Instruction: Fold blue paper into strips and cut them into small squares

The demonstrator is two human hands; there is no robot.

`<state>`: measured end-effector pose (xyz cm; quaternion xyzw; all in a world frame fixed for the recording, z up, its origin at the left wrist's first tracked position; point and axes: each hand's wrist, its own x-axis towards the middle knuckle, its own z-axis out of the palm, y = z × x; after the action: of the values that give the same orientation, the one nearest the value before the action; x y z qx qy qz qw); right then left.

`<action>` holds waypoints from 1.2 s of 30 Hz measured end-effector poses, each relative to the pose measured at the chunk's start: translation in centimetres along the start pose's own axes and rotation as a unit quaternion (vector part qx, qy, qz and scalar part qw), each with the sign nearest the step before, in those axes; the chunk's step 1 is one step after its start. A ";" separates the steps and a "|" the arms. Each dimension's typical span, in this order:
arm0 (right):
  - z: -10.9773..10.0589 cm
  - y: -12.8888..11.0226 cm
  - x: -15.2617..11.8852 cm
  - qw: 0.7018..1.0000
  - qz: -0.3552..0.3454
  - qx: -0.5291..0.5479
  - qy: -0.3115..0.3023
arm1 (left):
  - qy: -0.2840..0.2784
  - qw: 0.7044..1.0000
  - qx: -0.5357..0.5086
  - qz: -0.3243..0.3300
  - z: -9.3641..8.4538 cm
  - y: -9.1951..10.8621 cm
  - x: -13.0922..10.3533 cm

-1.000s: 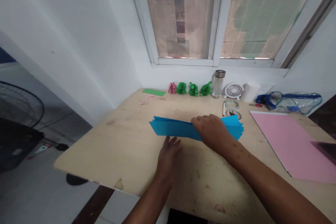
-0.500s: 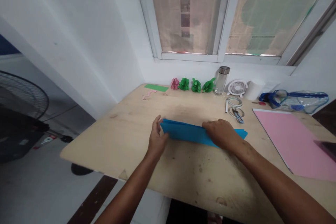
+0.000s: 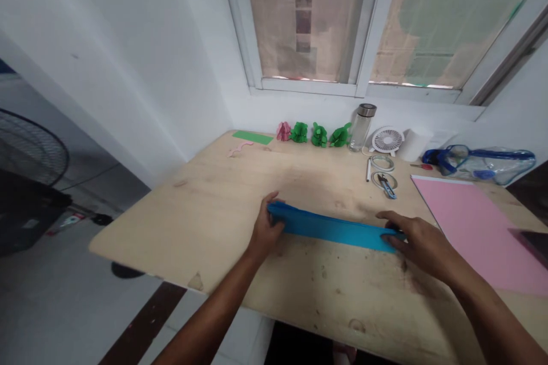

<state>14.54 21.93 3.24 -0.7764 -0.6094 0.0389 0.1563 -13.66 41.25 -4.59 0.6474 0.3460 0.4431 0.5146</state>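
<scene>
A long folded strip of blue paper stretches across the middle of the wooden table, its layers showing along the upper edge. My left hand grips its left end, thumb on the near face and fingers behind. At the other end, my right hand has its thumb on the near side and the index finger reaching over the far side. Part of the strip's right end is hidden by that hand.
Pink paper sheets lie at the right. Along the wall stand green paper figures, a glass bottle and a small white fan. Thread snips rest on tape rolls. A green paper strip lies at the back left.
My right hand has slid right along the strip from its middle to its right end, turning its thumb to the near side. My left hand keeps its hold.
</scene>
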 end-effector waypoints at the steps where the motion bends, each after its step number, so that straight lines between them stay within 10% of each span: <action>1: 0.4 0.6 -0.3 0.997 0.035 0.058 0.025 | 0.004 1.000 -0.001 -0.008 0.1 0.0 0.0; 9: 4.8 0.0 -0.4 0.855 0.184 0.443 0.196 | 0.017 1.000 0.006 -0.016 0.4 0.0 0.7; 36: 8.2 0.8 -1.8 0.894 0.170 0.400 0.112 | -0.058 0.991 0.119 -0.015 -2.2 -2.4 0.1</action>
<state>12.77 21.63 -4.98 -0.7391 -0.3799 0.2177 0.5119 -15.67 42.71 -6.77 0.7232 0.3759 0.3528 0.4597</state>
